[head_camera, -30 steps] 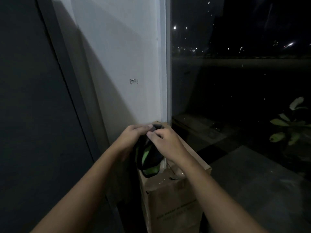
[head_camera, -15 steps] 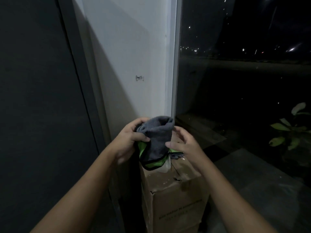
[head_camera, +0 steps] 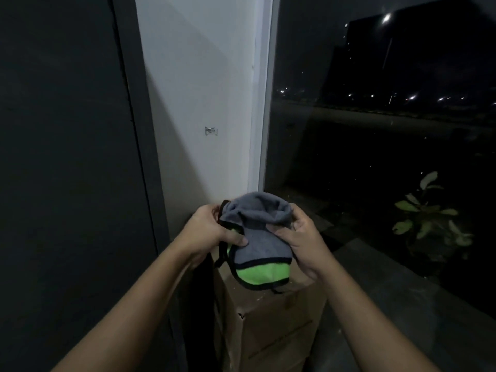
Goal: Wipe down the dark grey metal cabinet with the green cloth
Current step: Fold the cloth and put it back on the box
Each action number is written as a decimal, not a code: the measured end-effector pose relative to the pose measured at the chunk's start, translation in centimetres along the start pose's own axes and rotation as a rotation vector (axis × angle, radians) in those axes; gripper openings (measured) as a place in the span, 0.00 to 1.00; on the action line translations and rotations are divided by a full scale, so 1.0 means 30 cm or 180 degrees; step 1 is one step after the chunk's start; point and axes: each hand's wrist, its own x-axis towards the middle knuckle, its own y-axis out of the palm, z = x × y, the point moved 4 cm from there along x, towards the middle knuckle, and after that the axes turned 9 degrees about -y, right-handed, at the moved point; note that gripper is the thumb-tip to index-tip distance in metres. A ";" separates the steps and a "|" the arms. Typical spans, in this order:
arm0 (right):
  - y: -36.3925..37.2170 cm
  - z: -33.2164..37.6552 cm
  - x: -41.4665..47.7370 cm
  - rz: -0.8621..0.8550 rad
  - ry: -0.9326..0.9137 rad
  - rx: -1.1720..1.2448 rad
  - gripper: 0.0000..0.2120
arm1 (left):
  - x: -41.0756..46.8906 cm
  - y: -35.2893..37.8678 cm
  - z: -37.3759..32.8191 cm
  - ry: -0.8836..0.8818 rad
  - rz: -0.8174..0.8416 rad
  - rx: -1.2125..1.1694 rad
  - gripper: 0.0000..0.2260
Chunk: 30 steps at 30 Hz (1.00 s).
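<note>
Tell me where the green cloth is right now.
Low in the centre of the head view, the green cloth is bunched between the left hand and the right hand, above the cardboard box and right of the dark grey cabinet.

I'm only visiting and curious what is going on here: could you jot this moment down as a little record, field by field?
cloth: grey and green, bunched, held up between both hands
left hand: grips the cloth's left side
right hand: pinches its right side
cabinet: dark grey, at left, untouched by the cloth
below the cloth: cardboard box
at right: dark window, plant
wiping: not yet begun
</note>
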 end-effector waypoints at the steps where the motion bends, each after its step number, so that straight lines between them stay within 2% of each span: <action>1: 0.009 0.003 -0.002 -0.0026 0.0006 0.0068 0.17 | -0.006 -0.006 0.008 0.0036 -0.0041 -0.0181 0.24; 3: 0.023 0.002 -0.013 -0.0052 0.0017 0.0291 0.19 | -0.032 -0.011 0.004 0.0130 -0.0029 -0.0301 0.19; 6: 0.033 -0.011 -0.028 -0.0079 0.0017 0.0692 0.26 | -0.083 -0.004 -0.021 0.0429 0.0239 0.0025 0.13; 9: 0.041 -0.018 -0.045 -0.0040 0.0076 0.0861 0.33 | -0.102 -0.027 -0.031 0.0622 0.0373 0.0051 0.15; 12: 0.042 -0.006 -0.078 -0.0091 0.0151 0.0863 0.25 | -0.124 -0.051 -0.016 0.0572 0.0342 -0.0135 0.24; 15: 0.058 0.008 -0.100 0.0033 0.0278 0.0971 0.22 | -0.140 -0.053 0.015 0.0388 0.0503 -0.0266 0.26; 17: 0.065 -0.004 -0.101 0.0217 0.0418 0.1019 0.19 | -0.146 -0.057 0.023 0.0340 0.0511 -0.0339 0.22; 19: 0.068 -0.020 -0.108 0.0409 0.0590 0.1247 0.10 | -0.133 -0.076 0.026 0.0326 0.0444 -0.0474 0.13; 20: 0.063 -0.029 -0.112 0.0500 0.0706 0.1369 0.06 | -0.125 -0.082 0.027 0.0337 0.0461 -0.0529 0.12; 22: 0.052 -0.038 -0.117 0.0609 0.0947 0.1577 0.11 | -0.102 -0.078 0.036 0.0306 0.0397 -0.0427 0.12; 24: 0.056 -0.036 -0.114 0.0815 0.1062 0.1552 0.13 | -0.076 -0.074 0.051 0.0314 0.0084 -0.0197 0.15; 26: 0.046 -0.043 -0.090 0.0867 0.0983 0.0875 0.13 | -0.069 -0.062 0.042 0.0451 -0.0198 -0.0232 0.09; 27: 0.033 -0.049 -0.072 0.0780 0.0877 0.0534 0.14 | -0.067 -0.053 0.036 0.0449 -0.0172 -0.0257 0.12; 29: 0.000 -0.059 -0.033 0.0517 0.0744 0.0341 0.24 | -0.044 -0.047 0.051 0.0231 -0.0060 -0.0378 0.33; 30: -0.016 -0.062 -0.019 0.0375 0.0735 0.0393 0.30 | -0.027 -0.048 0.065 0.0036 -0.0083 -0.0516 0.41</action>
